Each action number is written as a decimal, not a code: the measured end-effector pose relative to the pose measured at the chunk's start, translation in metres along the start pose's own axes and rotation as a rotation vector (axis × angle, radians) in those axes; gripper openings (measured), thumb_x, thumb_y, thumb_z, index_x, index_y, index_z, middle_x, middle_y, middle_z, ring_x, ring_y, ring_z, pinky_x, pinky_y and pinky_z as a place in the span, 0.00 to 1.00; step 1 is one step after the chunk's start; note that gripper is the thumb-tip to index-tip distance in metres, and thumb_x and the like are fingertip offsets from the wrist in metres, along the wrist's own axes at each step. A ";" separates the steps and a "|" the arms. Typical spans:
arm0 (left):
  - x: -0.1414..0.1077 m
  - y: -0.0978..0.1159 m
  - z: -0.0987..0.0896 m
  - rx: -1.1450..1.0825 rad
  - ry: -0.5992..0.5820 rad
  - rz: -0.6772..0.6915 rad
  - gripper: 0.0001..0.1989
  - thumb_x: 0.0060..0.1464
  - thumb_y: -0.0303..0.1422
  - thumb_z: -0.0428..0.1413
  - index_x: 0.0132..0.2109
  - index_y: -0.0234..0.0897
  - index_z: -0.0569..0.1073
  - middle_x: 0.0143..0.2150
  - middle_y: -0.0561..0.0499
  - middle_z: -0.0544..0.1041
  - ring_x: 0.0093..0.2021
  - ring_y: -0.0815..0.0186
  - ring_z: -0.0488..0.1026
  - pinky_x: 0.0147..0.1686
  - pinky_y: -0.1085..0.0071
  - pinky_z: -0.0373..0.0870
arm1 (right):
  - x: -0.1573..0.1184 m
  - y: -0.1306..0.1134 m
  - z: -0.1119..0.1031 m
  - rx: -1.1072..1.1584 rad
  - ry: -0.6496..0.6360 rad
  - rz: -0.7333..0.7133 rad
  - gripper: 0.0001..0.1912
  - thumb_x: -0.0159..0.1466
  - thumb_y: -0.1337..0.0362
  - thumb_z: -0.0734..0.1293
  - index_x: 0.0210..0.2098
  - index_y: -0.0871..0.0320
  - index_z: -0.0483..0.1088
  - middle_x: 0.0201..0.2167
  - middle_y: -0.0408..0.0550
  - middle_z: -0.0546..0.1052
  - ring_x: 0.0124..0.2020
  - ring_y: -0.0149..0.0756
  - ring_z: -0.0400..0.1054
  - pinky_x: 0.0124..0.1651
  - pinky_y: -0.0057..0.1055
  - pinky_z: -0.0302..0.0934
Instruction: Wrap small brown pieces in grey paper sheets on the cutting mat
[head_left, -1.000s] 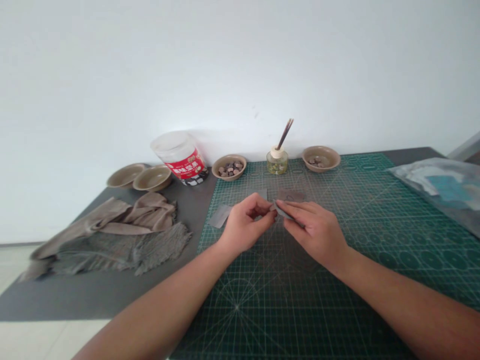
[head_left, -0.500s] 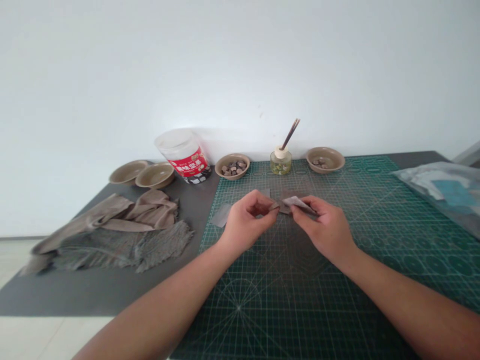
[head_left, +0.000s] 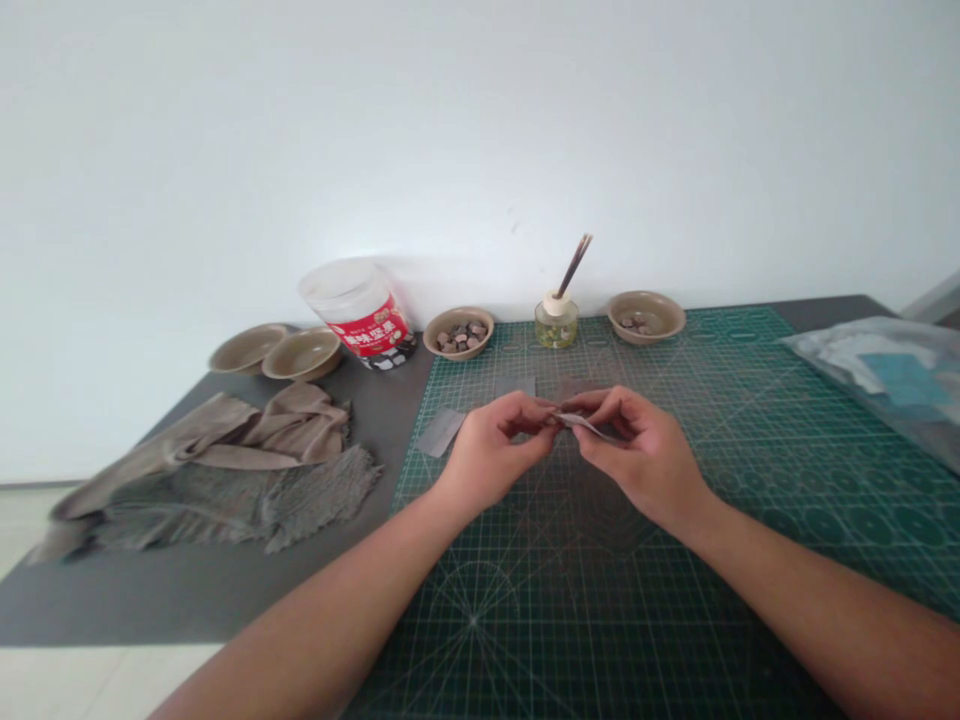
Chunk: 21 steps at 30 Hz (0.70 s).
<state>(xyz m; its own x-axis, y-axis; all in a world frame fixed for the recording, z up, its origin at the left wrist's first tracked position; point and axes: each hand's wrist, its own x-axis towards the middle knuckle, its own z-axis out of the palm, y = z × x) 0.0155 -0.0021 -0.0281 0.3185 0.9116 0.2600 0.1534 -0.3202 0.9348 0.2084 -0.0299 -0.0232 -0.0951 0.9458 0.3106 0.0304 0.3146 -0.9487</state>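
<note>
Head view: the right hand (head_left: 645, 450) pinches a grey sheet (head_left: 586, 425).

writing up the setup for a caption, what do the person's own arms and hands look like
The left grip and right grip are ungloved human hands with no rings visible. The left forearm and right forearm are sleeveless, tapering towards the hands, with no watch, bracelet, cable or marking showing.

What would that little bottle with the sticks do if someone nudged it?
The bottle would probably slide before tipping, given its squat shape. Being clear and glassy, it may be slippery and breakable. The leaning sticks might shift.
</note>
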 end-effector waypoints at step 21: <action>0.006 0.003 -0.003 -0.241 -0.054 0.024 0.08 0.49 0.29 0.69 0.31 0.34 0.77 0.35 0.49 0.80 0.36 0.66 0.78 0.39 0.70 0.76 | 0.006 -0.005 -0.014 -0.269 -0.117 0.016 0.05 0.63 0.61 0.73 0.39 0.48 0.82 0.38 0.43 0.81 0.40 0.36 0.75 0.42 0.32 0.67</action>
<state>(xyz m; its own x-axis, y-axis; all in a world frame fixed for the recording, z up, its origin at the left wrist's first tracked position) 0.0147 0.0030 -0.0235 0.3702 0.8871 0.2758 -0.0802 -0.2653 0.9608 0.2218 -0.0248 -0.0153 -0.2065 0.9400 0.2716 0.2937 0.3244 -0.8992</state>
